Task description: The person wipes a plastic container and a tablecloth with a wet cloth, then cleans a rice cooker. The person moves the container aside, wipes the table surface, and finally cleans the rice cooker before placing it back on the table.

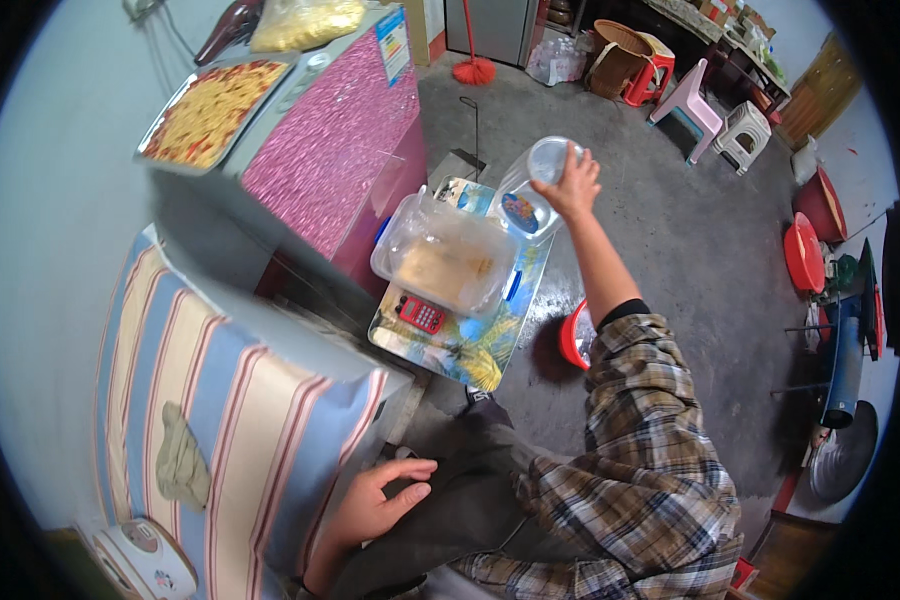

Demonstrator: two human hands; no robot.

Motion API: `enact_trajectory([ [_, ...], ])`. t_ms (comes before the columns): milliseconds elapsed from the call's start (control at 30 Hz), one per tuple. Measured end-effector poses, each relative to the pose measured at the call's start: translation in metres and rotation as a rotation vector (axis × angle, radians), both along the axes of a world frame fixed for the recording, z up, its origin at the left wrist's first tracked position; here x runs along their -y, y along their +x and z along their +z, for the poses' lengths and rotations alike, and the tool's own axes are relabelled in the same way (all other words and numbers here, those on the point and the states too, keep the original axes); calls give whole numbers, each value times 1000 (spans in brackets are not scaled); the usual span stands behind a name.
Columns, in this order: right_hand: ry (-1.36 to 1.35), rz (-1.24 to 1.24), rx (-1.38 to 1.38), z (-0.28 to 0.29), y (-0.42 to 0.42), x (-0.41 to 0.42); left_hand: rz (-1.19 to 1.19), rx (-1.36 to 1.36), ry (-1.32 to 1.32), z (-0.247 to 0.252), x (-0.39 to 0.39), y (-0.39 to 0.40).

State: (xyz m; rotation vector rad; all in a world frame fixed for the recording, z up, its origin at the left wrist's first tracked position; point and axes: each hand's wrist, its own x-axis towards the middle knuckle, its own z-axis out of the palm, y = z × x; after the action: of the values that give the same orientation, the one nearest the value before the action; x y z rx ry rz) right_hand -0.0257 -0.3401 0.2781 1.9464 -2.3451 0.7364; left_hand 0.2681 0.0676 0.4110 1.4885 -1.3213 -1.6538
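Note:
My right hand [574,184] reaches out over the far right edge of a low table [472,352] with a picture-printed top. It grips a clear plastic jar [521,199] that lies tilted and bears a colourful label. Beside the jar is a clear plastic storage box [382,259] with blue latches. Crumpled clear film and something tan show in it. A red calculator [421,313] lies on the table just in front of the box. Down by my lap, my left hand [382,499] holds nothing, its thumb and fingers apart.
A pink-fronted cabinet [330,165] on the left carries a metal tray of yellow and red food [214,112]. Nearer me, a striped cloth [232,420] covers a surface with a rag [181,461] on it. A red basin [576,337] stands on the floor by the table.

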Motion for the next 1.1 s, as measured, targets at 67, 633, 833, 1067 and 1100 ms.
enact_trajectory([
  [67,-14,66,-4,-34,14,34,106,-26,90,-33,6,-11],
  [633,316,373,-27,-149,109,151,125,551,435,-137,8,-36],
  [833,222,350,56,-127,94,148,138,595,446,-125,10,-30],
  [1067,-141,349,553,-149,71,44,328,464,279,-117,-48,-29],
  [1100,-81,345,669,-158,69,18,300,405,341,-119,-56,-26],
])
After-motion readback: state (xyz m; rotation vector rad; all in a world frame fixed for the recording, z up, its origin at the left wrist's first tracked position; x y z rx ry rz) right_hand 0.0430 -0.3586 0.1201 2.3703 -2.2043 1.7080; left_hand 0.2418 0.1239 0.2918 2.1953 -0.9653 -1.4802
